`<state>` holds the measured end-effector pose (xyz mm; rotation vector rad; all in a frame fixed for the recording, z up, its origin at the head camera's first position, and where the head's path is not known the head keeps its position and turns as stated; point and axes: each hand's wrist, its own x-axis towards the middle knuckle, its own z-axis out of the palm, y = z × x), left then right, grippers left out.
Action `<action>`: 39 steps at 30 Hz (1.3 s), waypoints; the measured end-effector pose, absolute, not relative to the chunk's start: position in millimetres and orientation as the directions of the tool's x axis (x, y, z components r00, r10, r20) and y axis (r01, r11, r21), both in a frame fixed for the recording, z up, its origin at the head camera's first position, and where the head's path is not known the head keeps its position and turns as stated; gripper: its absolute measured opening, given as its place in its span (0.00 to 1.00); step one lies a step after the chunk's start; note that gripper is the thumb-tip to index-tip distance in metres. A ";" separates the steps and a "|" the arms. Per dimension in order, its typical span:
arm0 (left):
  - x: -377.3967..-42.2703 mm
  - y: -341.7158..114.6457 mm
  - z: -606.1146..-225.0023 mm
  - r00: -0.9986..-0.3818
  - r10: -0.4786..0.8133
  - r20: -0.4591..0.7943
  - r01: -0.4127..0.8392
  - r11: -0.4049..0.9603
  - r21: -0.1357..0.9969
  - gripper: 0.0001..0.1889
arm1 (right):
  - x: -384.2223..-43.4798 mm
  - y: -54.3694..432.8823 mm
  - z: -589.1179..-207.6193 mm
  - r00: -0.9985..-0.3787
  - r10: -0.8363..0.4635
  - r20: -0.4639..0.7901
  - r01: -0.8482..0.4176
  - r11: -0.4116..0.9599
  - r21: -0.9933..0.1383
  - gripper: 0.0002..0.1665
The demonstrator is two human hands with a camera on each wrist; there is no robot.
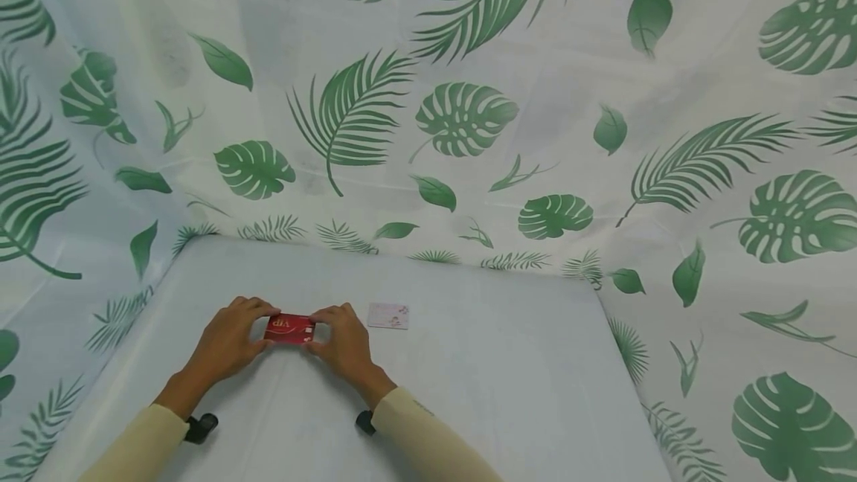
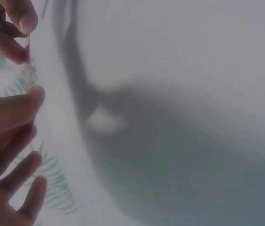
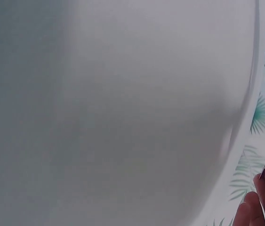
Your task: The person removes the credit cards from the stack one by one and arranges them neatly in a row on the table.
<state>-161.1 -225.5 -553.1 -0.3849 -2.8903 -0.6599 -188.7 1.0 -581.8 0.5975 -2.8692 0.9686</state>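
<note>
Between both hands is a red card with "VIP" in light lettering on its face. My left hand pinches its left end with thumb and fingers. The right end is pinched by my right hand in the same way. From the left wrist view the card appears edge-on as a thin strip, raised over the white surface. A pale pink card with small flower-like marks lies flat on the table, just right of the right hand.
The table has a plain white cover. Behind it and at both sides hang white sheets printed with green leaves, meeting the table's back edge. A dark strap circles the left wrist and another dark strap the right.
</note>
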 end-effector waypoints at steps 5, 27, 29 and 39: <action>-157.5 -236.7 -554.6 -0.958 0.210 0.198 0.274 0.874 0.402 0.27 | -186.1 -11.8 -581.9 -0.917 -0.356 0.179 -0.393 0.738 -0.548 0.25; -148.1 -275.0 -567.5 -0.964 0.178 0.197 0.243 0.891 0.383 0.28 | -178.9 -60.6 -588.2 -0.915 -0.369 0.163 -0.401 0.779 -0.482 0.26; -148.3 -277.9 -568.5 -0.968 0.172 0.181 0.231 0.893 0.386 0.28 | -179.1 -64.7 -589.8 -0.913 -0.374 0.165 -0.406 0.785 -0.468 0.26; -147.0 -288.9 -576.5 -0.980 0.146 0.133 0.187 0.899 0.395 0.28 | -177.8 -80.8 -595.7 -0.906 -0.386 0.174 -0.423 0.803 -0.420 0.27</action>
